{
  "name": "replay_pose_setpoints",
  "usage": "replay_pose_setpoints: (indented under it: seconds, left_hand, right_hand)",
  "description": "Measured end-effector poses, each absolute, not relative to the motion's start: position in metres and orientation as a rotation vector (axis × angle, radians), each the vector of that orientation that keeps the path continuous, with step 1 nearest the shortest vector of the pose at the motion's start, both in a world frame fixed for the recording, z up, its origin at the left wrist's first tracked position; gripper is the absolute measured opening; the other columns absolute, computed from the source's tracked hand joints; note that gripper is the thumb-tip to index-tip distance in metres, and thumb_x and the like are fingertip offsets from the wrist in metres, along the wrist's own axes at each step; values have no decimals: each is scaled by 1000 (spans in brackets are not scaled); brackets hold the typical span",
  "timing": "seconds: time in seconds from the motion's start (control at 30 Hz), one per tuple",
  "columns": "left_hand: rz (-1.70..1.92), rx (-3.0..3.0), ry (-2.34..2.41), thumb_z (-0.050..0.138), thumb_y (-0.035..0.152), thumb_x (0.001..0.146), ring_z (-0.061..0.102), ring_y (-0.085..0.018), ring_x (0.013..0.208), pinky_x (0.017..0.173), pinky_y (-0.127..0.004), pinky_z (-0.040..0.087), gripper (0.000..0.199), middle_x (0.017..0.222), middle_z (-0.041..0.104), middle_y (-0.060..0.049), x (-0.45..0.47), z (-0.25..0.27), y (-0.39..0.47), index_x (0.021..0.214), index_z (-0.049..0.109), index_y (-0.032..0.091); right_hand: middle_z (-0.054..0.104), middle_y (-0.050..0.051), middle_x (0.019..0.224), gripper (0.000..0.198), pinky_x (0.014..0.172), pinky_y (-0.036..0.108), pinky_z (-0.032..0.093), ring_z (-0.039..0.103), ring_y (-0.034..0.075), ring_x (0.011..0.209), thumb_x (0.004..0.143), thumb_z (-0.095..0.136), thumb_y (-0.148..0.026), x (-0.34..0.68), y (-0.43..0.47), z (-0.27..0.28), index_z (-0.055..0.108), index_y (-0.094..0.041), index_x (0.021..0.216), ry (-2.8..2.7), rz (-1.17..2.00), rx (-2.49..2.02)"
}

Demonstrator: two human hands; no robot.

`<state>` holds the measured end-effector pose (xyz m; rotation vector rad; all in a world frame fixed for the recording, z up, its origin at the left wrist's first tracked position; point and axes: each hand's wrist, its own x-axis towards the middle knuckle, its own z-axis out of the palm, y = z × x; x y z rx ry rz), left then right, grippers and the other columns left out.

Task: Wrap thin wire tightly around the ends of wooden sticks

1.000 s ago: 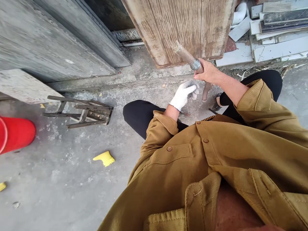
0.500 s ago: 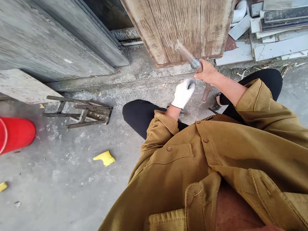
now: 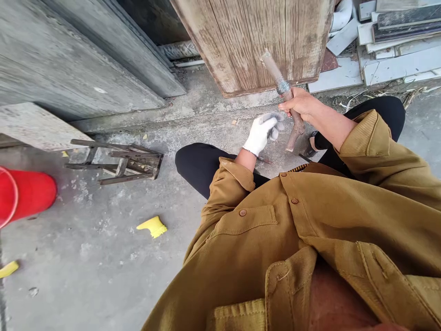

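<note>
My right hand (image 3: 300,102), bare, is wrapped round a crooked wooden stick (image 3: 296,126) that slants across in front of the wooden door panel. Silvery wire (image 3: 282,86) is coiled round the stick just above that hand. In a white glove with greyish fingers, my left hand (image 3: 262,131) is close beside the right fingertips, left of the stick. Its fingers are curled, and a faint thin strand of the wire seems to lie at the fingertips. A slim tool with a reddish tip (image 3: 264,160), partly hidden, lies on the ground below the left wrist.
The brown wooden panel (image 3: 255,43) stands ahead. Stacked boards (image 3: 403,69) and a white pipe elbow (image 3: 342,17) are at upper right. To the left are a small wooden stool (image 3: 120,161), a red bucket (image 3: 32,195) and a yellow scrap (image 3: 153,226) on concrete.
The stick has swung more upright, its top moving right. My left glove has turned and its fingers have loosened slightly from a tighter curl. My right hand keeps its hold.
</note>
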<state>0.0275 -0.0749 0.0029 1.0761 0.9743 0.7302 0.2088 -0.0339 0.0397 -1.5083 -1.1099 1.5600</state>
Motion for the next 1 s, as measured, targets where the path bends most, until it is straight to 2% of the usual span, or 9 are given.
replay_pose_setpoints:
  seconds: [0.1, 0.2, 0.4, 0.57, 0.73, 0.87, 1.0]
  left_hand:
    - [657, 781, 893, 58, 58, 98, 58, -10, 42, 43, -21, 39, 53, 74, 74, -6, 25, 8, -75, 114, 71, 9]
    - [561, 616, 857, 55, 60, 101, 59, -11, 41, 39, -20, 37, 55, 66, 72, -6, 24, 14, -75, 105, 73, 8]
    - [558, 534, 823, 71, 49, 97, 57, -7, 41, 39, -16, 36, 39, 63, 68, -2, 22, 20, -77, 88, 68, 11]
    - [599, 685, 824, 79, 46, 91, 57, -6, 43, 41, -16, 39, 36, 65, 67, 1, 22, 17, -77, 89, 64, 13]
    - [747, 1063, 958, 75, 31, 92, 57, -5, 45, 45, -16, 40, 21, 69, 68, 1, 24, 15, -79, 94, 64, 14]
    - [873, 1285, 1103, 66, 19, 93, 53, -5, 44, 46, -17, 42, 4, 68, 66, 2, 25, 18, -79, 92, 65, 16]
    - [863, 1362, 1146, 61, 17, 95, 52, -5, 44, 46, -17, 42, 5, 68, 64, 2, 25, 21, -79, 92, 66, 17]
  right_hand:
    - [52, -4, 66, 46, 47, 27, 45, 50, 12, 56, 71, 92, -22, 206, -39, 52, 50, -25, 89, -1177, 1596, -1463]
    - [55, -3, 68, 44, 49, 29, 48, 52, 14, 60, 67, 92, -19, 204, -42, 59, 53, -26, 87, -1229, 1609, -1422]
    - [56, -2, 69, 44, 52, 29, 51, 55, 15, 63, 66, 93, -19, 203, -44, 65, 54, -24, 87, -1276, 1622, -1409]
    - [57, -2, 73, 42, 54, 27, 52, 57, 15, 66, 68, 88, -10, 202, -41, 57, 55, -22, 90, -1229, 1551, -1469]
    - [57, 0, 81, 40, 55, 27, 53, 59, 15, 71, 70, 84, -4, 197, -40, 43, 57, -20, 95, -1102, 1465, -1572]
    - [56, 0, 81, 41, 56, 28, 53, 58, 15, 71, 72, 85, -7, 198, -39, 39, 56, -20, 98, -1040, 1490, -1556]
    - [56, -1, 78, 38, 58, 28, 53, 57, 15, 69, 76, 85, -11, 203, -40, 46, 55, -22, 96, -1016, 1552, -1536]
